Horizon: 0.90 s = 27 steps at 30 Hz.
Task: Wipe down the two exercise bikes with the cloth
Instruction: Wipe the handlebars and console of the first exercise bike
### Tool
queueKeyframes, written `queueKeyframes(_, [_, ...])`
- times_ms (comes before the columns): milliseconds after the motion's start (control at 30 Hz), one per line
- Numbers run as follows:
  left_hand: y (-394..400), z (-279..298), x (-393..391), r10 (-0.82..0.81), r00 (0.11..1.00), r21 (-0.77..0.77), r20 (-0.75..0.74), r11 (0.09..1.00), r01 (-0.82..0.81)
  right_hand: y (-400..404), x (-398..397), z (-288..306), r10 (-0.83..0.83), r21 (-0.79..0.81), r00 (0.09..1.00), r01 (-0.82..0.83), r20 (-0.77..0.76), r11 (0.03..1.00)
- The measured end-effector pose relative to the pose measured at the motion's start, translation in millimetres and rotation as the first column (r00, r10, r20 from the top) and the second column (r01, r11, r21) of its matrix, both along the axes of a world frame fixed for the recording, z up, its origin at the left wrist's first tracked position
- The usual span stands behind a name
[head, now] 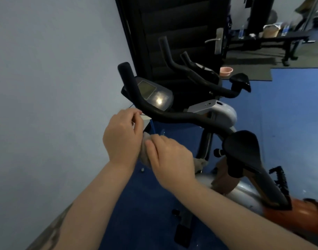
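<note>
The near exercise bike (pixel 183 116) stands in front of me, with black handlebars, a grey console and a black saddle (pixel 244 150). Behind it, by the dark door, stands the second bike (pixel 205 78). A grey cloth (pixel 145 154) is bunched between my two hands, just below the near handlebar's left end. My left hand (pixel 123 138) has its fingers curled around the cloth's upper part. From the right, my right hand (pixel 172 159) grips the cloth; most of the cloth is hidden behind both hands.
A pale wall runs along the left. Blue floor mat (pixel 281 109) lies under and right of the bikes. A pink bowl (pixel 226 71) sits on the floor beyond the second bike. A black bench (pixel 273 38) with bottles stands at the far right.
</note>
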<state>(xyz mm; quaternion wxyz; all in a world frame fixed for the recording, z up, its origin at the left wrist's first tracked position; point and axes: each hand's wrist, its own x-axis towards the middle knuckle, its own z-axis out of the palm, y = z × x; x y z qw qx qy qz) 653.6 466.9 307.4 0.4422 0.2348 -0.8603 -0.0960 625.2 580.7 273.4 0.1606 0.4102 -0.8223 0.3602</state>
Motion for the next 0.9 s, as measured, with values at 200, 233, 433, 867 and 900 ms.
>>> queueKeyframes(200, [0.9, -3.4, -4.5, 0.12, 0.969, -0.538, 0.216, 0.843, 0.015, 59.8, -41.7, -42.6, 0.081, -0.24, 0.994, -0.06, 0.077, 0.969])
queueKeyframes(233, [5.7, -5.4, -6.8, 0.102, 0.958, -0.554, 0.268, 0.83, 0.067, 56.2, -43.6, -39.7, 0.045, -0.301, 0.987, 0.003, 0.155, 0.953])
queueKeyframes(433, [21.8, -9.2, -13.6, 0.05, 0.946, -0.404, 0.321, 0.911, 0.088, 39.7, -30.3, -18.8, -0.136, -0.298, 0.886, 0.289, 0.444, 0.91])
queueKeyframes(867, [22.3, -14.3, -12.7, 0.07, 0.966, -0.443, 0.25, 0.895, 0.05, 50.4, -20.2, -34.0, -0.043, -0.175, 0.707, 0.233, 0.706, 0.957])
queueKeyframes(900, [22.5, -14.8, -12.9, 0.076, 0.965, -0.445, 0.25, 0.895, 0.045, 55.0, -12.3, -37.0, 0.007, -0.225, 0.706, 0.217, 0.708, 0.95])
